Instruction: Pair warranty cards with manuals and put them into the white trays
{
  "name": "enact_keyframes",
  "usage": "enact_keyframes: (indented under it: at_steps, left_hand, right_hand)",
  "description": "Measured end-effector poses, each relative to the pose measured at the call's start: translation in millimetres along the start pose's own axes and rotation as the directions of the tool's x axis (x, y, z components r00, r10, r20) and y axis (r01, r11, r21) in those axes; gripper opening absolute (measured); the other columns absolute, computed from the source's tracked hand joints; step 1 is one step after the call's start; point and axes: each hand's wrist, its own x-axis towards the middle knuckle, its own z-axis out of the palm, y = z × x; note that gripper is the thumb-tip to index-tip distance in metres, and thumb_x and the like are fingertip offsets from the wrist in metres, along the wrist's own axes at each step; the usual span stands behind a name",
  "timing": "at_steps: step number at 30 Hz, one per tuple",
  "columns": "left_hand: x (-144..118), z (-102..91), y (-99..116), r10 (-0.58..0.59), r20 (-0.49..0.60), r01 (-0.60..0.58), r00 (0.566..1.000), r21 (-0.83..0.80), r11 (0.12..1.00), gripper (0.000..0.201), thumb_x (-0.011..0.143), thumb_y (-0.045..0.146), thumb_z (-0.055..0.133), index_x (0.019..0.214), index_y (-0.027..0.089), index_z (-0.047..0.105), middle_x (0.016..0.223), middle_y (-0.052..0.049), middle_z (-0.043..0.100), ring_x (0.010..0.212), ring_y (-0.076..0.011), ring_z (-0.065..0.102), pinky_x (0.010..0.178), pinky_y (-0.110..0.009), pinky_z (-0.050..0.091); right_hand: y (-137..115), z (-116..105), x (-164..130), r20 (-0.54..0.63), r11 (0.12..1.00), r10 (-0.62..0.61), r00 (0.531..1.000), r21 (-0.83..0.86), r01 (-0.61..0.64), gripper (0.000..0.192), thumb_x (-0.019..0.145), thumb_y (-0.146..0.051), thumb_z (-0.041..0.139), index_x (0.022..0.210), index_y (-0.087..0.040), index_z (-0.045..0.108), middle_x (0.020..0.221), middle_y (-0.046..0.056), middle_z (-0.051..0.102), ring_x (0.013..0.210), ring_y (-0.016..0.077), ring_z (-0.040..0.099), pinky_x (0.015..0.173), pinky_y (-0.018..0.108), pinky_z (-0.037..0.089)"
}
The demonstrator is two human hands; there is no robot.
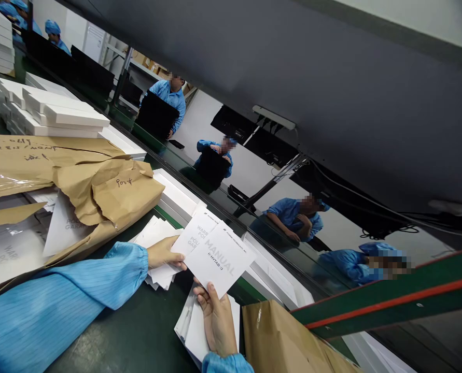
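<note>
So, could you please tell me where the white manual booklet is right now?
The white manual booklet sits low and centre in the head view, pinched by the right hand, overlapping the white warranty card held by the left hand.

green bench | on it: white boxes, brown paper, leaflet stacks

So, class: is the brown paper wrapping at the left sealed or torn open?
Torn open: the brown paper wrapping is crumpled and split, with white leaflets showing beneath it.

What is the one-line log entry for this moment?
left hand: holds warranty card | right hand: holds manual booklet | below: paper stacks
</note>
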Motion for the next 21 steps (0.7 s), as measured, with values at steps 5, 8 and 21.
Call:
enact_keyframes:
  at_steps: [5, 8, 21]
  left_hand:
    - [-0.3, 1.1, 0.6, 0.008, -0.007, -0.008, 1.0, -0.016, 1.0, 0.05, 0.06, 0.025, 0.061, 0.104, 0.013, 0.041, 0.078, -0.006, 0.059, 0.062, -0.0117, 0.057, 0.058, -0.022, 0.042]
    - [0.3, 0.4, -0.9, 0.015, 0.001, -0.015, 1.0, -0.007, 1.0, 0.051, 0.059, 0.025, 0.062, 0.105, 0.013, 0.041, 0.078, -0.005, 0.059, 0.062, -0.0118, 0.057, 0.059, -0.023, 0.042]
    - [-0.5, 1.3, -2.8, 0.056, 0.031, -0.06, 0.998, 0.158, 0.986, 0.044, 0.063, 0.03, 0.057, 0.101, 0.013, 0.04, 0.075, -0.004, 0.056, 0.062, -0.0126, 0.055, 0.06, -0.026, 0.044]
  right_hand:
    - [-0.9, 0.9, -0.2, 0.003, 1.0, 0.003, 1.0, 0.025, -0.003, 0.043, 0.063, -0.029, 0.062, 0.101, -0.016, 0.046, 0.078, 0.004, 0.06, 0.06, 0.0113, 0.054, 0.054, 0.021, 0.042]
    - [-0.9, 0.5, 0.3, 0.002, 0.999, 0.008, 1.0, 0.031, -0.008, 0.044, 0.062, -0.029, 0.062, 0.101, -0.017, 0.046, 0.078, 0.004, 0.06, 0.06, 0.011, 0.054, 0.055, 0.02, 0.042]
    - [0.4, 0.2, -0.2, -0.021, 0.999, -0.01, 1.0, 0.042, 0.011, 0.038, 0.065, -0.029, 0.06, 0.098, -0.015, 0.047, 0.075, 0.004, 0.061, 0.059, 0.0099, 0.053, 0.055, 0.02, 0.042]
